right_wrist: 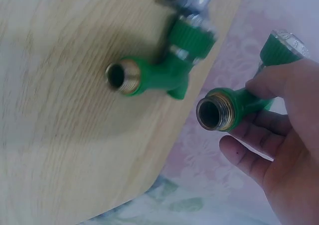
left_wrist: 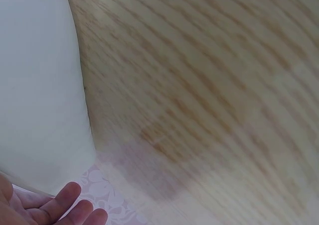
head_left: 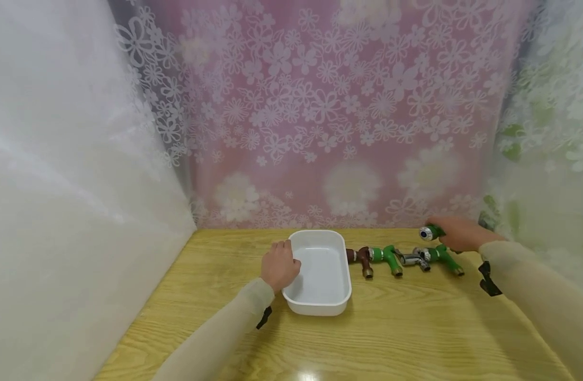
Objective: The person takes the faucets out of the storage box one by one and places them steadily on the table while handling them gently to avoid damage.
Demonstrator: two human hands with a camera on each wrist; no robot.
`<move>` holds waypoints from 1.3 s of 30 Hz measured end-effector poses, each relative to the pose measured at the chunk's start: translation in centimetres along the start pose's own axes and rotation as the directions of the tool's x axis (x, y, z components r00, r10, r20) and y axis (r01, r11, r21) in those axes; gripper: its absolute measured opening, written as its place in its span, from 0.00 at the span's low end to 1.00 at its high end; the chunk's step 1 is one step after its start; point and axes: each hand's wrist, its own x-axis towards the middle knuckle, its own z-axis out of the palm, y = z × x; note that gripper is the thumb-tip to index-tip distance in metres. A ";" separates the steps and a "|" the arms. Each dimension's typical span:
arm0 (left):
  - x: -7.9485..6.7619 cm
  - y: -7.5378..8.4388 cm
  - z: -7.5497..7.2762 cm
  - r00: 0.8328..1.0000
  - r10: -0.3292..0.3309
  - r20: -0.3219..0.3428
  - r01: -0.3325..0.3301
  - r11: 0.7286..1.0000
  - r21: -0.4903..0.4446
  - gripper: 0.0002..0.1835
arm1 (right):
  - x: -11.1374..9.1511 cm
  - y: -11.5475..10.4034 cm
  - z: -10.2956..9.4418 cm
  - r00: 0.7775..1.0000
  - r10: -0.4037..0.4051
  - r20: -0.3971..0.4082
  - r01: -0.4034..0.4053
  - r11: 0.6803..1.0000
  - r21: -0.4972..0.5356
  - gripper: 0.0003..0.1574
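Note:
A white rectangular plastic basin [head_left: 320, 275] stands on the wooden table. My left hand [head_left: 279, 266] holds its left rim, thumb on the inner side; in the left wrist view the bent fingers [left_wrist: 67, 197] show at the basin's outer wall [left_wrist: 40, 85]. At the right, my right hand [head_left: 460, 233] grips a green angle valve [right_wrist: 239, 105] with a threaded metal end and a chrome-capped knob, raised above the table. Below it lies another green angle valve [right_wrist: 159, 75]. A chrome valve [head_left: 414, 260], a green valve [head_left: 390, 257] and a brown valve [head_left: 364, 258] continue the row toward the basin.
The brown valve's end lies against or close beside the basin's right side. A pink flowered curtain [head_left: 320, 132] hangs along the table's back edge. White sheeting [head_left: 72, 174] closes the left, and a leaf-patterned sheet [head_left: 548, 159] the right. Wooden tabletop [head_left: 391, 333] extends in front.

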 end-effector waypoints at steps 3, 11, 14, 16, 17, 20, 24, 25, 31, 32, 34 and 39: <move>-0.2 -0.2 -0.2 1.000 0.000 0.000 0.000 1.000 0.010 0.31 | 0.0 0.6 0.4 1.000 0.011 -0.003 -0.011 1.000 0.013 0.31; -0.5 0.1 -0.3 1.000 0.007 -0.011 -0.006 1.000 0.004 0.30 | -0.4 2.2 1.2 0.999 0.043 -0.008 -0.043 0.998 -0.041 0.30; -0.3 0.1 -0.3 1.000 -0.001 -0.011 0.001 1.000 0.002 0.30 | -0.7 2.6 1.1 0.998 0.060 0.001 -0.060 0.998 -0.031 0.27; -0.3 0.1 -0.3 1.000 -0.004 -0.015 0.004 1.000 0.004 0.30 | -0.8 2.9 1.1 0.998 0.068 -0.003 -0.068 0.997 -0.029 0.27; -0.2 0.1 -0.2 1.000 -0.005 -0.016 0.005 1.000 0.006 0.30 | -0.9 3.2 1.2 0.997 0.071 -0.009 -0.071 0.997 -0.037 0.27; -0.2 0.1 -0.2 1.000 -0.003 -0.018 0.003 1.000 0.005 0.30 | -1.1 3.9 1.5 0.996 0.087 -0.023 -0.088 0.993 -0.072 0.27; -0.2 0.2 -0.2 1.000 -0.001 -0.021 0.001 1.000 0.004 0.29 | -1.5 5.0 2.2 0.993 0.114 -0.038 -0.118 0.987 -0.105 0.24; -0.1 0.2 -0.2 1.000 -0.001 -0.021 0.001 1.000 0.005 0.29 | -1.6 5.2 2.4 0.992 0.118 -0.047 -0.123 0.986 -0.113 0.24; -0.2 0.3 -0.1 0.999 0.008 -0.032 -0.008 1.000 -0.007 0.29 | -2.1 6.3 3.4 0.990 0.107 -0.097 -0.121 0.981 -0.152 0.17; -0.2 0.3 -0.1 0.999 0.010 -0.035 -0.010 1.000 -0.009 0.29 | -2.2 6.4 3.4 0.990 0.112 -0.086 -0.124 0.981 -0.151 0.17; -0.2 0.3 0.0 0.999 0.012 -0.038 -0.013 1.000 -0.006 0.29 | -2.3 6.6 3.5 0.989 0.133 -0.062 -0.140 0.980 -0.140 0.17; -0.2 0.2 0.0 0.999 0.015 -0.040 -0.015 1.000 -0.004 0.29 | -2.4 6.8 3.5 0.983 0.182 0.008 -0.180 0.976 -0.119 0.21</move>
